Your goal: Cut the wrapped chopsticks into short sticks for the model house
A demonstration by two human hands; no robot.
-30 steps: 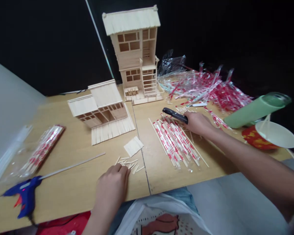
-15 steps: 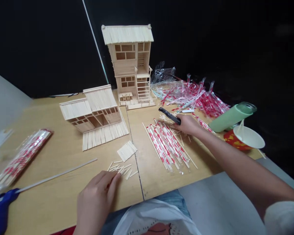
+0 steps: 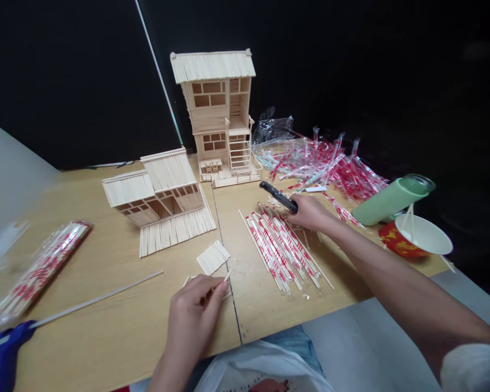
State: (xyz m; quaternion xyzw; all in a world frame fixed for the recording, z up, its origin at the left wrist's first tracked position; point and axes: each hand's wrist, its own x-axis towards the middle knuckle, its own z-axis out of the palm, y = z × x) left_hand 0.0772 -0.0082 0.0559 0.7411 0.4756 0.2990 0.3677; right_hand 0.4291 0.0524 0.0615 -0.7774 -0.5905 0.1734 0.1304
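Left hand [image 3: 191,316] pinched shut on a short wooden stick [image 3: 227,275]; right hand [image 3: 310,213] clamped around a black-handled tool [image 3: 278,196], just above paper-wrapped, red-printed chopsticks [image 3: 280,245].

Pretty casual getup: the person is wearing a white short sleeve [image 3: 473,367] at the lower right of the frame, plus blue jeans [image 3: 289,342] at bottom centre. The left hand [image 3: 191,310] and right hand [image 3: 310,213] are going bare.

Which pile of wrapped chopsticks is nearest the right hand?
The loose pile just beside the right hand. The other pile, in a clear bag, lies far left, above the glue gun.
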